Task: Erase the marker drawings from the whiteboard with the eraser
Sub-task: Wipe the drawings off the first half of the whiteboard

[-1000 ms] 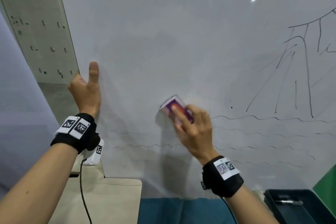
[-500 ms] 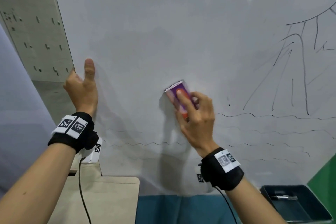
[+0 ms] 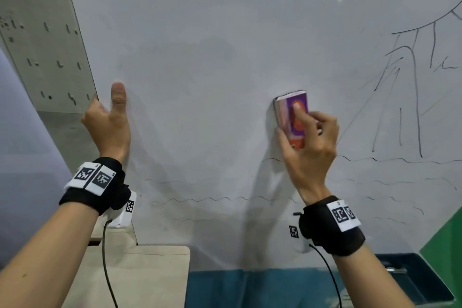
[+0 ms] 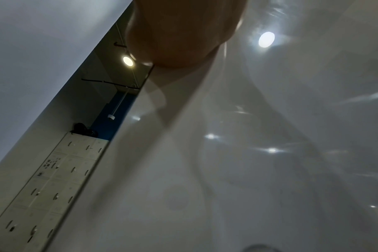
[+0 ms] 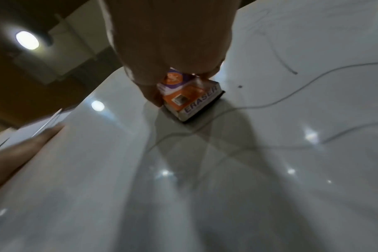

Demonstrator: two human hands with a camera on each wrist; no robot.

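A purple and orange eraser (image 3: 292,117) lies flat against the whiteboard (image 3: 200,57), and my right hand (image 3: 308,142) grips it with the index finger along its back. In the right wrist view the eraser (image 5: 190,97) shows its dark felt on the board beside a wavy line. Black marker drawings (image 3: 405,97), a sun arc with rays and peaked lines, fill the board's right side. Wavy lines (image 3: 212,199) run across below. My left hand (image 3: 110,120) holds the board's left edge, thumb flat on the front, fingers hidden behind it.
A pale pegboard panel (image 3: 42,32) stands left of the board. A beige table (image 3: 140,280) sits below left. A dark tray (image 3: 410,280) with a marker is at the lower right, beside a green surface (image 3: 447,240).
My right hand has carried the eraser up and to the right, turning it upright. The wavy line where it rubbed a second ago is gone. My left hand keeps its hold on the edge.
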